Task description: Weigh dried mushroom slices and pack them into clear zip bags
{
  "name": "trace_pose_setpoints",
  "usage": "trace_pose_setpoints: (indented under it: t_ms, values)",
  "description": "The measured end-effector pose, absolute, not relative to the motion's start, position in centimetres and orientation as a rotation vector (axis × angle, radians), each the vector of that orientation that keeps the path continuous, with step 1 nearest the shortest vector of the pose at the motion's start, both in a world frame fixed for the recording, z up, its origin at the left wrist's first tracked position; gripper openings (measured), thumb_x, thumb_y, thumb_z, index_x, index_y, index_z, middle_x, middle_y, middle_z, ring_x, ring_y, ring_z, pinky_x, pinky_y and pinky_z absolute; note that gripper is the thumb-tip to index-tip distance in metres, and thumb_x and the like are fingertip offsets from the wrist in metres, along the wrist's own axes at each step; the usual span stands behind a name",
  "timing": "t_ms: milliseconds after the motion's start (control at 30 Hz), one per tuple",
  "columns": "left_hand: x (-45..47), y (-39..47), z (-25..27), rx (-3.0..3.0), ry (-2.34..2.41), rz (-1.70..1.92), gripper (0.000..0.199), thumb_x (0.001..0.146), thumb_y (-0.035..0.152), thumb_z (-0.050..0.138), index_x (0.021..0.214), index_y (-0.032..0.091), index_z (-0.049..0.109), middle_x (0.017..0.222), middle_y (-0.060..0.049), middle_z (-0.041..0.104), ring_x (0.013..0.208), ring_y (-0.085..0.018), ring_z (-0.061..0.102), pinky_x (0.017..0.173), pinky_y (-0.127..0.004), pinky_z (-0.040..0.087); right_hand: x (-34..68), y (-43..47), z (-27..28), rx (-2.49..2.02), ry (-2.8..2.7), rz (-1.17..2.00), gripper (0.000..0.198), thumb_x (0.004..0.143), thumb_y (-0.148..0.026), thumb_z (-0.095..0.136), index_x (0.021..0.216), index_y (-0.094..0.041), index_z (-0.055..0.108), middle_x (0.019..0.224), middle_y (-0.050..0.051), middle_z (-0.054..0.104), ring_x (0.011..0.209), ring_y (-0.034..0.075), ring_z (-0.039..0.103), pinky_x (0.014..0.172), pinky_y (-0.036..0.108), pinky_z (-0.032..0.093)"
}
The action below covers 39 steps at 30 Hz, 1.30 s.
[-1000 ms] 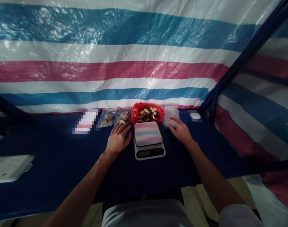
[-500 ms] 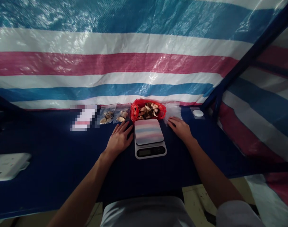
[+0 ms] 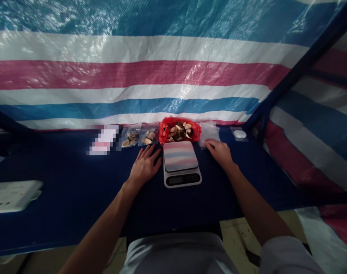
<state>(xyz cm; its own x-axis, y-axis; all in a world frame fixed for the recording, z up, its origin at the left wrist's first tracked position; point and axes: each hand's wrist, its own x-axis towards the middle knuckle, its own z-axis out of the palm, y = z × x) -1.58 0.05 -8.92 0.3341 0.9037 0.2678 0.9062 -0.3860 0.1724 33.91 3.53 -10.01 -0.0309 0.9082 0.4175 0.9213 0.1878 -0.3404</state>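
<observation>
My left hand (image 3: 145, 164) rests flat on the blue table, fingers spread, just left of a white kitchen scale (image 3: 181, 156). On the other side of the scale, my right hand (image 3: 221, 153) has its thumb and fingers closed at the near edge of clear plastic bags (image 3: 209, 132). Behind the scale stands an open red plastic bag (image 3: 163, 132) full of shells (image 3: 179, 134). Two clear zip bags, a left one (image 3: 130, 139) and a right one (image 3: 148, 137), hold several shells each and lie beyond my left fingertips. The scale's plate carries nothing.
A blurred-out pale item (image 3: 104, 139) lies at the back left. A white power strip (image 3: 15, 196) sits at the left. A small bag with a round white object (image 3: 240, 134) lies at the back right. Striped plastic sheeting (image 3: 133, 72) rises behind the blue table (image 3: 76, 198).
The fingers of my right hand have drawn together at the edge of the clear bags, where they lay stretched out before. My left hand has stayed in place.
</observation>
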Motion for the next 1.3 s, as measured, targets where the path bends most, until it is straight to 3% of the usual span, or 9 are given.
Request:
trace_pose_setpoints:
  t_ms: [233, 433, 600, 800, 1000, 1100, 1167, 1300]
  values:
    - [-1.5, 0.0, -8.8, -2.553, -1.736, -0.488, 0.050, 0.102, 0.036, 0.049, 0.146, 0.016, 0.063, 0.158, -0.019, 0.052, 0.152, -0.037, 0.043, 0.125, -0.060, 0.033, 33.6, 3.1, -9.4, -1.732, -1.955, -0.093, 0.030, 0.102, -0.037, 0.052, 0.108, -0.029, 0.081, 0.112, 0.002, 0.082, 0.099, 0.023, 0.077, 0.080, 0.030, 0.059]
    - [-1.6, 0.0, -9.0, -2.539, -1.727, -0.546, 0.049, 0.102, 0.038, 0.048, 0.143, 0.018, 0.065, 0.157, -0.016, 0.054, 0.151, -0.036, 0.044, 0.125, -0.059, 0.034, 33.5, 3.1, -8.7, -1.637, -1.895, -0.067, 0.034, 0.103, -0.037, 0.050, 0.107, -0.026, 0.081, 0.117, 0.005, 0.081, 0.102, 0.024, 0.078, 0.091, 0.032, 0.059]
    - [-1.6, 0.1, -8.9, -2.541, -1.730, -0.523, 0.049, 0.101, 0.039, 0.051, 0.143, 0.019, 0.065, 0.158, -0.016, 0.054, 0.151, -0.036, 0.045, 0.124, -0.057, 0.035, 33.1, 3.0, -7.2, -1.445, -1.739, 0.184, 0.032, 0.098, -0.043, 0.057, 0.103, -0.025, 0.082, 0.112, 0.006, 0.082, 0.105, 0.026, 0.077, 0.098, 0.036, 0.058]
    - [-1.6, 0.3, -9.0, -2.530, -1.734, -0.583, 0.044, 0.099, 0.035, 0.055, 0.136, 0.017, 0.069, 0.152, -0.016, 0.059, 0.146, -0.035, 0.051, 0.124, -0.056, 0.037, 32.2, 2.8, -4.2, -1.283, -1.401, 0.562, 0.037, 0.086, -0.053, 0.072, 0.098, -0.021, 0.083, 0.108, 0.008, 0.082, 0.103, 0.029, 0.077, 0.093, 0.039, 0.060]
    - [-1.7, 0.3, -8.3, -2.565, -1.734, -0.876, 0.034, 0.098, 0.035, 0.055, 0.119, 0.020, 0.076, 0.137, -0.015, 0.071, 0.132, -0.034, 0.064, 0.117, -0.054, 0.047, 30.4, 2.3, -1.5, -1.125, -1.192, 0.863, 0.034, 0.077, -0.054, 0.081, 0.089, -0.022, 0.082, 0.094, 0.004, 0.082, 0.095, 0.027, 0.077, 0.085, 0.037, 0.061]
    - [-0.9, 0.3, -6.6, -2.681, -1.741, -1.111, 0.034, 0.098, 0.040, 0.056, 0.117, 0.021, 0.076, 0.135, -0.013, 0.071, 0.129, -0.032, 0.065, 0.110, -0.050, 0.053, 28.5, 1.8, -0.6, -0.983, -1.107, 1.114, 0.032, 0.073, -0.051, 0.086, 0.090, -0.024, 0.082, 0.103, 0.005, 0.083, 0.106, 0.029, 0.077, 0.093, 0.039, 0.060]
    - [0.2, 0.3, -5.1, -2.774, -1.716, -1.340, 0.034, 0.098, 0.042, 0.058, 0.117, 0.020, 0.076, 0.132, -0.013, 0.073, 0.125, -0.031, 0.067, 0.112, -0.049, 0.051, 27.1, 1.5, -0.2, -0.940, -1.055, 1.290, 0.035, 0.072, -0.053, 0.087, 0.090, -0.024, 0.082, 0.107, 0.008, 0.082, 0.113, 0.032, 0.075, 0.094, 0.043, 0.061]
    - [2.7, 0.9, -2.6, -2.936, -1.942, -1.787, 0.042, 0.092, 0.048, 0.070, 0.123, 0.020, 0.074, 0.128, -0.013, 0.075, 0.116, -0.031, 0.070, 0.105, -0.046, 0.054, 24.6, 1.5, 0.1, -0.808, -0.980, 1.468, 0.035, 0.072, -0.051, 0.088, 0.093, -0.024, 0.080, 0.109, 0.008, 0.082, 0.115, 0.032, 0.074, 0.096, 0.046, 0.062]
